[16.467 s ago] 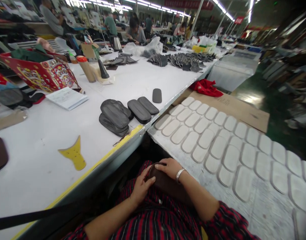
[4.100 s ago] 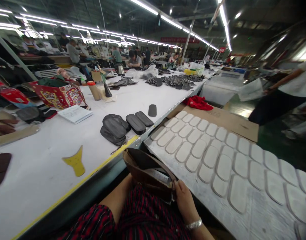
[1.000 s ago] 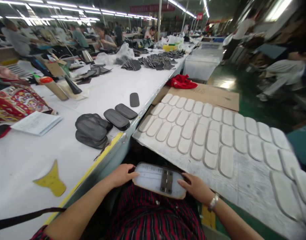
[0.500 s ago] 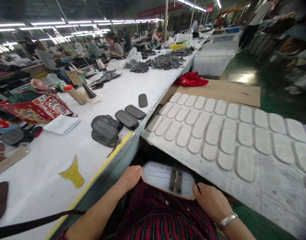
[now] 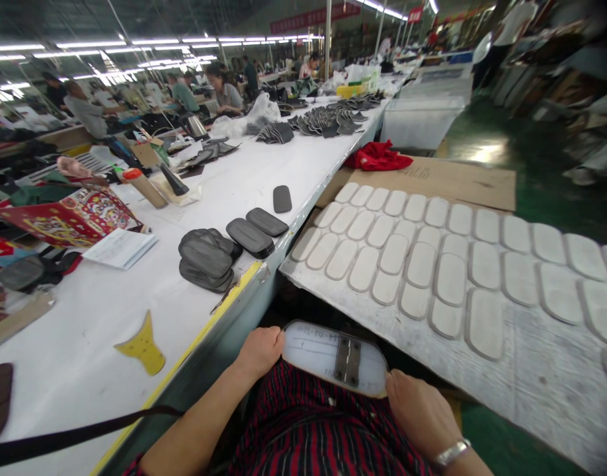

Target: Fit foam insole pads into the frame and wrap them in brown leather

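Close to my body, an oval translucent plastic template with a dark metal hinge and handwritten marks is held level between both hands. My left hand pinches its left end with curled fingers. The right end is gripped by my right hand, thumb and fingers closed at the rim. A brownish edge shows around the template; whether another piece lies beneath it is hidden. To the right, a slanted board carries rows of pale oval pieces with grey rims.
On the white table at left lie stacked dark oval pads and a yellow template. A red gift bag stands behind. A red cloth rests on cardboard beyond the board. Other people work far back.
My right hand has shifted slightly at the template's right end, its fingers now closer around the rim. The left hand keeps its hold, and the view has moved a little.
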Tool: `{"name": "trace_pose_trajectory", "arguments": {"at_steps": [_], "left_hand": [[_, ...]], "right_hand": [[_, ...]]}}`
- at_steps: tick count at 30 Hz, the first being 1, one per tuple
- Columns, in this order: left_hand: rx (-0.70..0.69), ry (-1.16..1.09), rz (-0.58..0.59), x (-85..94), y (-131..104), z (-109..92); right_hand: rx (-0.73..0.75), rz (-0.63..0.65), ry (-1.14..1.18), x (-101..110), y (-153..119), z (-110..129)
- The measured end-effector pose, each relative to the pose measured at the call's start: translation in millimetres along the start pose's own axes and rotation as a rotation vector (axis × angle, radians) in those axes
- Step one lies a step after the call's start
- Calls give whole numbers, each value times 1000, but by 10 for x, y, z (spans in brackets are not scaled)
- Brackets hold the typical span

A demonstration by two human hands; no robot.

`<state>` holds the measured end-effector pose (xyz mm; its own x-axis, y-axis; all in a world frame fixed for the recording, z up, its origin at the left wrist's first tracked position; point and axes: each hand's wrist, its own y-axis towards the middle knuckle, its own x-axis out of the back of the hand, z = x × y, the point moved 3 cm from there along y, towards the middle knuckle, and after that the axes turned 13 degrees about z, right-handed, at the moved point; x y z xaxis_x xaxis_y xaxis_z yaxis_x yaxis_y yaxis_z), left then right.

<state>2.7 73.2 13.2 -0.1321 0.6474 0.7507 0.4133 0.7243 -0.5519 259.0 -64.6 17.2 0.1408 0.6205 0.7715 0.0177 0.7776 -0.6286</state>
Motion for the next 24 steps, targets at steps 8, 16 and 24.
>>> {"name": "trace_pose_trajectory", "arguments": {"at_steps": [8,16,24], "left_hand": [[-44,-408,237,15,81,149],[-64,-589,272,-33,7,160],[-129,42,2,-61,18,99]], "right_hand": [[-8,10,462,-50,20,-115],[-47,172,1262,-223,49,-240],[-127,107,1487,-216,49,-241]]}}
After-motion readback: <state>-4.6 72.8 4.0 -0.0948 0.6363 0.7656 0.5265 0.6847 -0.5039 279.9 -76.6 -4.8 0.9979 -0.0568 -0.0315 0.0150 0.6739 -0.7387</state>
